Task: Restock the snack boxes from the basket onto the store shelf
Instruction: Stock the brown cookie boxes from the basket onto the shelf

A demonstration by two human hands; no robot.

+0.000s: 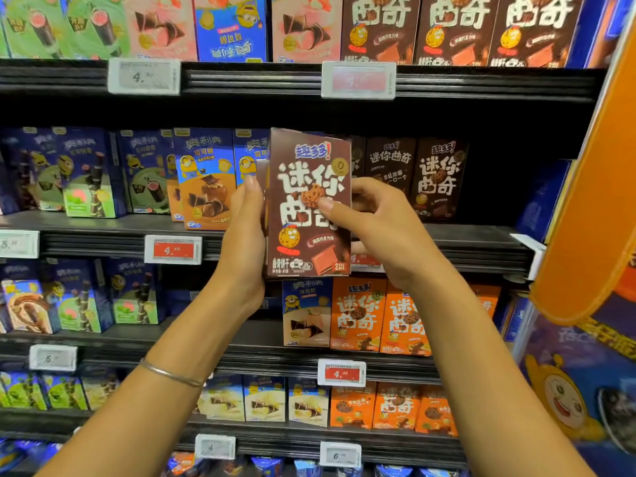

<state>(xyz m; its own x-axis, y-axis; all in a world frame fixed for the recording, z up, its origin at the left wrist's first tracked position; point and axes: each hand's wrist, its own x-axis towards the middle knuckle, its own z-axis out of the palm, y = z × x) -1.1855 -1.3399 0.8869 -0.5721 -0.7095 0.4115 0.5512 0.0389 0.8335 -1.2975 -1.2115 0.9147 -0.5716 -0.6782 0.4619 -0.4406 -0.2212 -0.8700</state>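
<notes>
1. At your upper left, a white price tag [144, 76] reads 4.
2. Lower down, you have a red price tag [173, 249].
3. On your right, an orange panel [592, 215] slants above a cartoon mascot [559, 397].

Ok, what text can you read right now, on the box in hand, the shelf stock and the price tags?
"超多!" and "迷你曲奇": front of the brown box, held by the left hand and right hand.
"曲奇饼干": its bottom left corner.
"奥利奥", "可可脆": blue box on the shelf.
"4": white price tag; smaller digits blurred.
"6": bottom price tag.
Other tags and fine print: too blurred to read.
</notes>
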